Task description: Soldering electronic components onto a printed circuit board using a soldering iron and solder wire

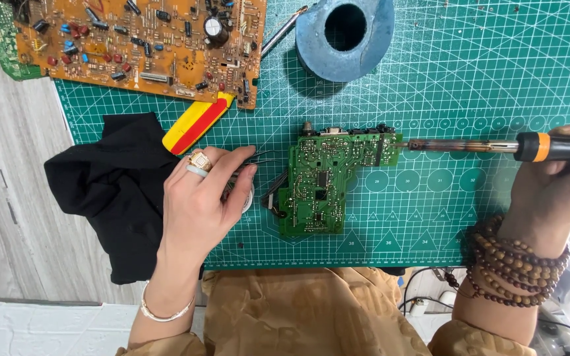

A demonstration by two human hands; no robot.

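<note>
Nearest the camera, a tan garment [298,310] covers the person's lap at the lower edge of the worktop [8,217]. The left hand [199,201] rests palm down on the green cutting mat [470,79], wearing two rings and a silver bangle; its fingers [242,161] are curled loosely over thin dark tweezers [266,158] and a small round whitish object that is mostly hidden beneath them, so whether they pinch the tweezers firmly cannot be told. The right hand [555,191], with wooden bead bracelets at the wrist, is wrapped closed around the black-and-orange handle of a soldering iron [496,146]. The iron's long axis runs nearly level across the mat, tip pointing toward the person's left and touching, or just short of, the upper right corner of the small green circuit board [321,181]. That board lies flat between the two hands, solder side up, long axis running away from the person; it sits just to the right of the left fingertips, so the left hand is the nearer, while the right reaches it only through the iron. A black cloth [113,191] lies left of the left hand. Farther off sit a yellow-and-red tool handle [196,124], a large orange circuit board [140,43] and a blue ring-shaped holder [344,36].
</note>
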